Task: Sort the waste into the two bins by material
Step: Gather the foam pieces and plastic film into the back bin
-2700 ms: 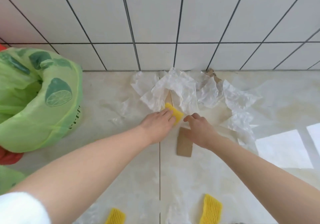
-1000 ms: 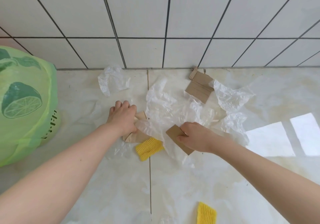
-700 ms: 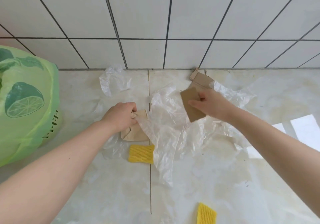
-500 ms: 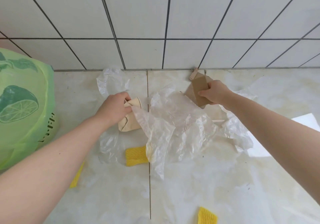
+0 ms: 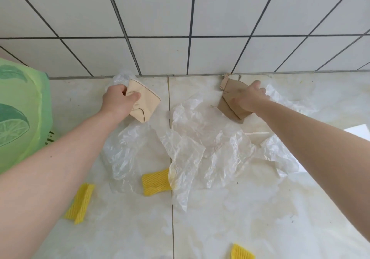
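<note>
The left hand grips a crushed paper cup; the green-lined bin lies at its 8 o'clock, nearer this hand. The right hand clutches cardboard pieces by the wall.

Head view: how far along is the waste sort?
Early. Nothing visibly sorted: the inside of the green-lined bin is hidden, and only that bin shows. In hand: the left hand grips a crumpled beige paper piece; the right hand holds brown cardboard by the wall. Left on the floor: clear plastic sheets and three yellow foam pieces.
</note>
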A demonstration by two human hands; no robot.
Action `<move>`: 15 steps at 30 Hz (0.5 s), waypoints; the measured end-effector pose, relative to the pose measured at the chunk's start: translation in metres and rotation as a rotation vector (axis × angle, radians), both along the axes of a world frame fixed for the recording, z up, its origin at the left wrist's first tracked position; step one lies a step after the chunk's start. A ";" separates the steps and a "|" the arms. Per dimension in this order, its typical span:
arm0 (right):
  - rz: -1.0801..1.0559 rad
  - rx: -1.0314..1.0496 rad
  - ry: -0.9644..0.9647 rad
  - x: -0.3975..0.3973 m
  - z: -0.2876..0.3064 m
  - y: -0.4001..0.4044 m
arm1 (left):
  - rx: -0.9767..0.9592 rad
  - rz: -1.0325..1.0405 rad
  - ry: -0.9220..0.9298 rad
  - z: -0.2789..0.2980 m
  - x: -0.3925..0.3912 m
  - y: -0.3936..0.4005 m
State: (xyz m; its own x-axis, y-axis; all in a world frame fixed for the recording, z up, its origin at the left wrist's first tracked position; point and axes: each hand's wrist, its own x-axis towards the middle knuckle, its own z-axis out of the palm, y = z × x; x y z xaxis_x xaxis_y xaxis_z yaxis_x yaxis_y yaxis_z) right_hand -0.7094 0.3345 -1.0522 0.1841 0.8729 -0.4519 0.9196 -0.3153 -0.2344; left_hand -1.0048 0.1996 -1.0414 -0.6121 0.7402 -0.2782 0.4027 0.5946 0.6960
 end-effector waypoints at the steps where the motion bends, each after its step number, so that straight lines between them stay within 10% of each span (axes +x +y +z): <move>1: -0.004 0.012 -0.009 -0.002 -0.002 0.000 | -0.009 -0.006 -0.012 -0.002 0.002 0.000; 15: -0.296 -0.005 0.339 0.007 -0.001 -0.011 | -0.078 -0.067 -0.042 -0.001 0.028 -0.010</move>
State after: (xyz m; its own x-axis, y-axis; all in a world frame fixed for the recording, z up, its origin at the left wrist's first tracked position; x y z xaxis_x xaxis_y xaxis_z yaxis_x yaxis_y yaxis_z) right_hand -0.7019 0.3239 -1.0530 0.2666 0.8025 -0.5338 0.6606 -0.5554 -0.5051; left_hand -0.9773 0.1898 -1.0421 -0.5487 0.7541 -0.3609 0.4142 0.6202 0.6661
